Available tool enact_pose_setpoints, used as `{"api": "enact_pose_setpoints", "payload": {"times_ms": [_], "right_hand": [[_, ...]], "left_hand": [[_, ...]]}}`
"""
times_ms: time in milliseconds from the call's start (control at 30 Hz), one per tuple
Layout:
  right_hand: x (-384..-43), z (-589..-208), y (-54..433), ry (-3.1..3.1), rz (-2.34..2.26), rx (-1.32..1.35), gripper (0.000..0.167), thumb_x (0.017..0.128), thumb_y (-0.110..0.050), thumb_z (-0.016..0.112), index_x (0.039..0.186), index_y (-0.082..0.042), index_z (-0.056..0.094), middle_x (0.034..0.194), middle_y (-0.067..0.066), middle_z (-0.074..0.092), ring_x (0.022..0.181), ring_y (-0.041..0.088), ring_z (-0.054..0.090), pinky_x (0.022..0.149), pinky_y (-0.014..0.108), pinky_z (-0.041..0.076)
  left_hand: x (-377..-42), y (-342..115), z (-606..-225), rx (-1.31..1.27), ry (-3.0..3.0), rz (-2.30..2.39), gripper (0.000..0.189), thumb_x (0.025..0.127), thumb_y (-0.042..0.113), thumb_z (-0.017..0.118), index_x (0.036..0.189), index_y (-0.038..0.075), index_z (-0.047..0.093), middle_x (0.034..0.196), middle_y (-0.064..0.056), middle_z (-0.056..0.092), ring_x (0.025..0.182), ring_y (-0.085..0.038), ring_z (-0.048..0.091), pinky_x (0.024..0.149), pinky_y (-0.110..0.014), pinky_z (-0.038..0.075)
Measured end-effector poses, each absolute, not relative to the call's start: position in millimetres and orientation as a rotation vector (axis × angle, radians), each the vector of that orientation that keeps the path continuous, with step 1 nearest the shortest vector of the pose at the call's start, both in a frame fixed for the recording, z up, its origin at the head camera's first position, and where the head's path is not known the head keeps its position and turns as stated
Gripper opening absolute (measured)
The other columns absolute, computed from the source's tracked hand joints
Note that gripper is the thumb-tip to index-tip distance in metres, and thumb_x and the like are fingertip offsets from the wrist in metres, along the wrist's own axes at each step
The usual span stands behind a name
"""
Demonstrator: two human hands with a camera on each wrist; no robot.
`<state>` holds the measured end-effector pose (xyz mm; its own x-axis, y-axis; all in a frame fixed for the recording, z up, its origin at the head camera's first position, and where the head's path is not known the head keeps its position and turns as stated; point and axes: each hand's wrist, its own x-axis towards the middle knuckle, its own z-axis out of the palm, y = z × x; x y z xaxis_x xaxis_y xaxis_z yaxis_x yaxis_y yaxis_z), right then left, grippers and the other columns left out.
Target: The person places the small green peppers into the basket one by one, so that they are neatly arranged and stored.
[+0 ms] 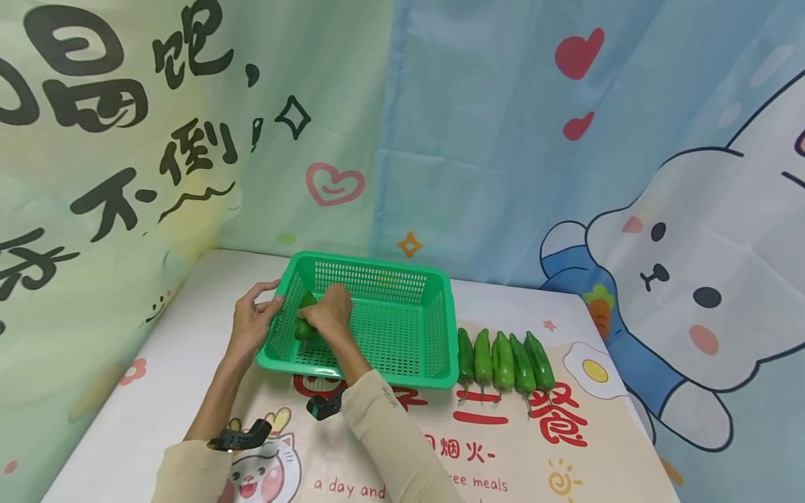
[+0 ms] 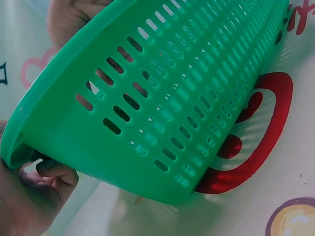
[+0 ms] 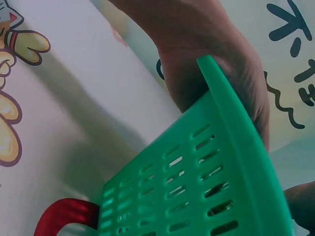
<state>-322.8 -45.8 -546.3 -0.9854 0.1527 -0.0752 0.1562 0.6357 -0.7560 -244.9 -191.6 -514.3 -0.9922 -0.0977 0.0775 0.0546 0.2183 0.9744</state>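
A green plastic basket (image 1: 402, 382) with slotted walls stands on the table. My left hand (image 1: 251, 321) grips its left rim, the fingers over the edge; in the left wrist view the curled fingers of the left hand (image 2: 37, 196) show at the rim. Inside the basket, at its left end, my right hand (image 1: 332, 311) holds a green pepper (image 1: 305, 330) low over the floor, its fingers partly covering it. In the right wrist view the left hand (image 3: 216, 64) shows behind the basket wall (image 3: 172, 172); the pepper is hidden there.
Several green peppers (image 1: 503, 360) lie side by side in a row, just right of the basket. The table (image 1: 189, 300) has a printed cover. A printed cloth (image 1: 472, 175) hangs behind, and another stretch runs along the left side.
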Motion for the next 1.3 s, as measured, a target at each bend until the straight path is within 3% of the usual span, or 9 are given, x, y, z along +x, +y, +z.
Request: {"api": "enact_pose_setpoints", "payload": {"times_ms": [200,433,767,1300], "right_hand": [[-325.4,-551.3,-48.5,2.819,-1.356,0.194,0.041,0.071,-0.018,0.105,0.095,-0.004,0.075,0.079,0.008,0.07,0.066,0.021,0.067,0.054,0.033,0.056],[-332.9,-568.5,-47.6,2.862,-1.262,0.166,0.04,0.071,-0.021,0.105,0.086,-0.011,0.07,0.071,0.0,0.063,0.059,0.013,0.059,0.051,0.028,0.051],[-334.4,-574.3,-48.5,2.833,-1.21,0.127,0.044,0.07,-0.028,0.107,0.075,-0.014,0.066,0.065,0.002,0.061,0.055,0.015,0.058,0.049,0.029,0.047],[-328.0,-567.7,-52.4,2.788,-1.177,0.184,0.049,0.073,-0.026,0.106,0.1,-0.006,0.071,0.081,0.003,0.064,0.071,0.017,0.063,0.06,0.031,0.056]], "left_hand": [[-246.7,-190.7,-515.3,0.036,-2.351,-1.886,0.044,0.116,0.021,0.055,0.156,0.003,0.056,0.116,-0.041,0.075,0.073,-0.008,0.076,0.066,-0.024,0.058],[-246.6,-189.0,-517.2,0.018,-2.36,-1.88,0.044,0.116,0.021,0.055,0.157,0.003,0.055,0.114,-0.04,0.076,0.073,-0.009,0.077,0.066,-0.024,0.058],[-246.4,-188.3,-516.4,0.021,-2.339,-1.92,0.045,0.116,0.019,0.055,0.157,0.002,0.054,0.111,-0.038,0.077,0.07,-0.014,0.078,0.064,-0.025,0.058],[-245.4,-190.9,-513.1,0.038,-2.356,-1.894,0.046,0.116,0.021,0.055,0.158,0.003,0.053,0.116,-0.039,0.076,0.077,-0.013,0.079,0.068,-0.024,0.059]]}}
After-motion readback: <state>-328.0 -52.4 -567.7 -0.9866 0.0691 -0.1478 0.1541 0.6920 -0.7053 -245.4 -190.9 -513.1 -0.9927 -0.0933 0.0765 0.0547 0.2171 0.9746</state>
